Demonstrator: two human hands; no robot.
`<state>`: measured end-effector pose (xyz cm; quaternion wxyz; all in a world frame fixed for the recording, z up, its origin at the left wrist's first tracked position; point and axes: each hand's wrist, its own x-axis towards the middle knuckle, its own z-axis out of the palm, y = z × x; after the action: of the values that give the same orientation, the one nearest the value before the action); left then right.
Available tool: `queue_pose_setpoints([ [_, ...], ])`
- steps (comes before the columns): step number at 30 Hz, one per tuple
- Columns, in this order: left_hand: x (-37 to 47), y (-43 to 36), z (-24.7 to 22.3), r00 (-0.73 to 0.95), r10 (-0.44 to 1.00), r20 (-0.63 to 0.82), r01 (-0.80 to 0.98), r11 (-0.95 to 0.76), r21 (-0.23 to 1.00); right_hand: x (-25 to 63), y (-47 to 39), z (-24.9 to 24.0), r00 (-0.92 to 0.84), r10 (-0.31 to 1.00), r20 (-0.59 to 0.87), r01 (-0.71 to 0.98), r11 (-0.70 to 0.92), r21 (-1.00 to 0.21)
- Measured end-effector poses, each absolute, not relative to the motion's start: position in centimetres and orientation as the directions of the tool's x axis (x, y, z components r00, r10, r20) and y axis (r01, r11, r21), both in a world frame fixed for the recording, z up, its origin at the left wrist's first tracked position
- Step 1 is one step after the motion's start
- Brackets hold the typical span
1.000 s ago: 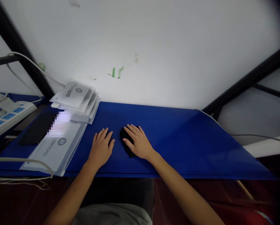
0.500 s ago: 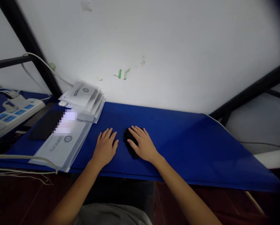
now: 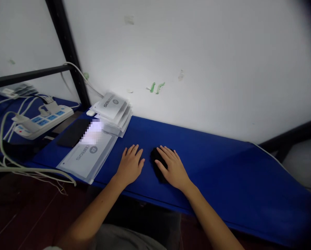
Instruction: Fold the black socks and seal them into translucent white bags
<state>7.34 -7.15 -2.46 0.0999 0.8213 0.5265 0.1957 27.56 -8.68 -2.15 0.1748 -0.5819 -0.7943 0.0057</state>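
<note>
Black rounded object (image 3: pixel 159 174) lies beneath my open right hand (image 3: pixel 174 171); I note the left hand (image 3: pixel 130 167) open on the smooth blue tabletop (image 3: pixel 217 166).

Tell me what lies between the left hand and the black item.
Between the left hand and the black item, the head view shows only bare blue tabletop.

A blue tabletop (image 3: pixel 212 156) carries printed pouches (image 3: pixel 91 156) — some stacked — a flat black slab (image 3: pixel 73 133) and a black item (image 3: pixel 161 176).
</note>
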Motion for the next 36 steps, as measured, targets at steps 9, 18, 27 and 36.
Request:
queue_pose_setpoints([
  [9,5.1,-7.8,-1.6,0.201,0.906,0.371,0.873,-0.338,0.352,27.7,-8.4,-2.4,-0.266,0.918,0.295,0.922,0.332,-0.201],
  [18,-0.2,-8.0,-1.3,-0.168,0.924,0.345,0.961,0.076,0.265,27.6,-8.4,-2.4,-0.268,0.918,0.293,0.921,0.333,-0.202],
  [27,-0.5,-7.8,-1.0,-0.196,0.946,0.259,0.941,0.108,0.320,27.6,-8.6,-2.1,-0.263,0.925,0.276,0.917,0.328,-0.226],
  [36,5.5,-11.7,-0.5,0.151,0.972,0.180,0.939,-0.198,0.280,28.2,-9.0,-2.3,-0.175,0.942,0.287,0.954,0.234,-0.189],
])
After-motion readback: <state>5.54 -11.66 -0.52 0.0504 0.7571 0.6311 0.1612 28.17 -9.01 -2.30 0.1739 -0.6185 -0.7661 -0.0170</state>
